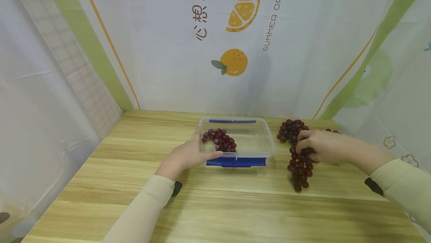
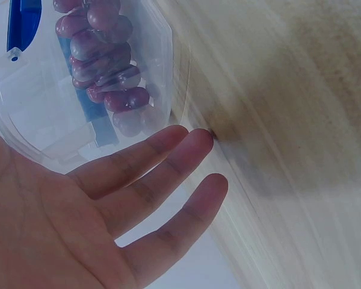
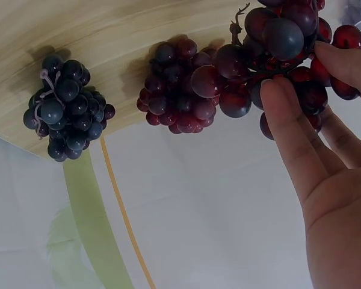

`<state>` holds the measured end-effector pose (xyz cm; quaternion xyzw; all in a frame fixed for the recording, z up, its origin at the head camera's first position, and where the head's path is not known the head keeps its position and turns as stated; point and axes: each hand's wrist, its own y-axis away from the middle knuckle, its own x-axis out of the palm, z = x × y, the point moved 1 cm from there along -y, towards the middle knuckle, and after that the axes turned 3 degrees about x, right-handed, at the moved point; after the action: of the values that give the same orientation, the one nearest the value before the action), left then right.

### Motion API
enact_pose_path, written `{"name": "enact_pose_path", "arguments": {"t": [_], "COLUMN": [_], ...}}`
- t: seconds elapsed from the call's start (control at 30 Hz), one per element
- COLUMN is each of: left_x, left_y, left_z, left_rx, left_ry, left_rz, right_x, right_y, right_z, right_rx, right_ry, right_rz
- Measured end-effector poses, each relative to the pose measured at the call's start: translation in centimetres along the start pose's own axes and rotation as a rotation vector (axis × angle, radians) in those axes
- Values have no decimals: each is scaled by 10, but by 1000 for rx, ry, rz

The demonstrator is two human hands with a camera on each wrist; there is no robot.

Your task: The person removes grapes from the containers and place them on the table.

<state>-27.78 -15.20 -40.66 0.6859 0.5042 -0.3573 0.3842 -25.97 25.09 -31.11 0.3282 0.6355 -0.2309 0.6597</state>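
Grapes [image 1: 299, 170] gleam round and smooth, deep red to nearly black.

Wood-grain tabletop [image 1: 215, 213] before me

It runs pale and streaky in front of me. Near its far edge sits a clear container [image 1: 256, 154] with blue clips [image 1: 235, 162]; to my right lie a red grape bunch [image 3: 177, 90] and, farther right, a dark grape bunch [image 3: 71, 111].

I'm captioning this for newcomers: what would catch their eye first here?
Probably the dark red grape bunch held in the right grip, right of the clear container. Next comes its blue near-side clip, and the red grapes inside at left. Behind, a printed orange brightens the white backdrop.
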Motion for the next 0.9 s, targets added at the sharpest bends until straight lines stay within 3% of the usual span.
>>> {"name": "enact_pose_path", "arguments": {"t": [0.43, 0.9], "left_x": [1, 1], "left_y": [0, 1], "left_z": [1, -1], "left_rx": [3, 0], "left_ry": [1, 0], "left_rz": [-6, -14], "right_x": [20, 39], "right_y": [-1, -2], "right_z": [2, -2], "right_rx": [-44, -3], "right_ry": [-65, -134], "right_rz": [24, 88]}}
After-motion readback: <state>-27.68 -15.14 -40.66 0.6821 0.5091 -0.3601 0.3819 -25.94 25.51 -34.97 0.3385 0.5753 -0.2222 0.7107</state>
